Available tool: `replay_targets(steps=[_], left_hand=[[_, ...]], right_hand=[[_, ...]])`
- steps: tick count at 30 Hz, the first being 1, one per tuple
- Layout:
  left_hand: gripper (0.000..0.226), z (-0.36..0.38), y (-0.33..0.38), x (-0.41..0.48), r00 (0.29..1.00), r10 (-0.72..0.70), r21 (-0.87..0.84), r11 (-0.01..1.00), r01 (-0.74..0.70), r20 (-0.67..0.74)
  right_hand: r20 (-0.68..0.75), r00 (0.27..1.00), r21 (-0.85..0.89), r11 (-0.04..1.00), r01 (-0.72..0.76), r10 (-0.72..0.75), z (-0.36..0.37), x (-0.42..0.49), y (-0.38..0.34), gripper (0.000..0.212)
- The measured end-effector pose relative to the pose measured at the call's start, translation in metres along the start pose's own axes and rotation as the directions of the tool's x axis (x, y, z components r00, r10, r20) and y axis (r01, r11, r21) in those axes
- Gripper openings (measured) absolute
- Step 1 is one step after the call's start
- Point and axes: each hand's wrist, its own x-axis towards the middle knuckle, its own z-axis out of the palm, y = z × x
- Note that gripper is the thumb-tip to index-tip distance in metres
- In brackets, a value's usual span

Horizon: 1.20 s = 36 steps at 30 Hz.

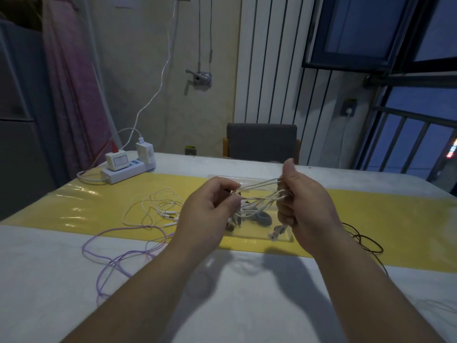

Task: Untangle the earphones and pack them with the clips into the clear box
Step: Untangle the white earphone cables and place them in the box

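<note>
Yellow mat (99, 201) under clear box (249, 235); white earphones (259, 197) pinched by left hand (205, 214), gripped in right hand (304, 201). Strands should be eased apart gently, never yanked.

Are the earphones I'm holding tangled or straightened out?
Tangled: several white strands of the earphones run crossed and looped between the left hand and the right hand.

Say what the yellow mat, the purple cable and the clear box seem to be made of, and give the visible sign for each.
Yellow mat: probably a glossy plastic sheet; it shows bright, wrinkled glints.
Purple cable: possibly a braided fabric sheath, as it looks matt, though it is too small to be sure.
Clear box: it seems to be transparent hard plastic; the mat shows through its walls.
</note>
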Motion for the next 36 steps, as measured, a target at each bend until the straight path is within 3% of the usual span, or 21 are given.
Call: replay_targets(steps=[3, 7, 9, 11, 16, 22, 26, 29, 33, 36], left_hand=[[0.016, 0.002, 0.002, -0.002, 1.0, 0.01, 0.031, 0.999, -0.01, 0.02], [0.024, 0.004, 0.005, -0.003, 0.997, -0.021, -0.01, 1.0, 0.022, 0.072], [0.025, 0.003, 0.006, -0.003, 0.995, -0.038, -0.036, 0.998, 0.042, 0.088], [0.024, 0.0, 0.007, 0.0, 0.997, -0.038, -0.05, 0.998, 0.041, 0.072], [0.023, -0.01, 0.006, 0.006, 0.997, -0.057, -0.068, 0.996, 0.06, 0.052], [0.041, -0.017, 0.0, 0.012, 0.988, -0.145, -0.077, 0.986, 0.148, 0.045], [0.041, -0.019, -0.002, 0.009, 0.993, -0.085, 0.16, 0.985, 0.071, 0.081], [0.019, -0.017, -0.001, 0.006, 0.984, 0.003, 0.399, 0.914, -0.074, 0.177], [0.078, -0.011, 0.002, -0.001, 0.952, 0.106, 0.649, 0.71, -0.275, 0.287], [0.086, -0.001, 0.003, -0.007, 0.941, 0.056, 0.694, 0.661, -0.286, 0.334]], right_hand=[[-0.188, 0.981, -0.121, 0.992, 0.021, -0.044, 0.003, 0.004, 0.009, 0.044], [-0.327, 0.936, -0.225, 0.972, 0.059, -0.132, 0.006, 0.005, 0.016, 0.026], [-0.285, 0.952, -0.158, 0.985, 0.067, -0.11, 0.005, 0.006, 0.012, 0.015], [-0.172, 0.984, -0.117, 0.993, 0.025, -0.046, 0.002, 0.005, 0.007, 0.02], [0.007, 0.999, -0.253, 0.966, -0.04, 0.044, -0.012, 0.004, -0.001, 0.033], [0.165, 0.968, -0.337, 0.933, -0.124, 0.188, -0.022, 0.002, -0.005, 0.026], [0.167, 0.972, -0.401, 0.912, -0.089, 0.168, -0.02, 0.003, 0.0, 0.026], [0.109, 0.992, -0.437, 0.899, -0.012, 0.066, -0.014, 0.005, 0.004, 0.031], [0.096, 0.994, -0.446, 0.891, 0.087, -0.049, -0.005, 0.004, 0.007, 0.03], [0.101, 0.991, -0.425, 0.897, 0.124, -0.09, 0.002, 0.002, 0.007, 0.027]])
